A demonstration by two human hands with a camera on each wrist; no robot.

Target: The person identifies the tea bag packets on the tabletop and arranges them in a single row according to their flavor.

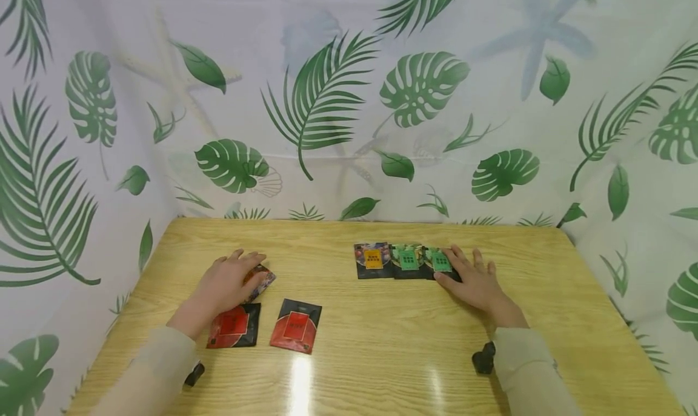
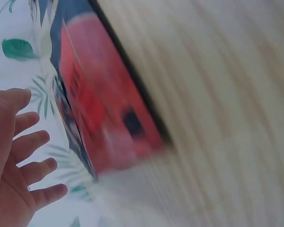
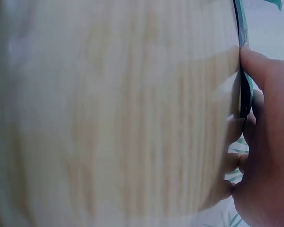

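Over the wooden table (image 1: 392, 337) (leafy cloth (image 1: 354, 125) behind it), the left hand (image 1: 225, 284) spreads loosely; the right hand (image 1: 478, 287) grips a green packet (image 1: 438, 260).

Pale beige left sleeve (image 1: 149, 373) and matching right sleeve (image 1: 531, 367), long, plain, creased; small black left wrist camera (image 1: 194, 374), chunkier-looking black right wrist camera (image 1: 483, 358).

Table (image 1: 382, 325) — packets (image 1: 296, 326) atop (cloth (image 1: 327, 198) behind)

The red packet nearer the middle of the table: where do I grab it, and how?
Probably pinch that packet by its right edge, coming from the right: bare table lies there, while the other red packet is on its left. It lies flat, so lifting that edge first may help.
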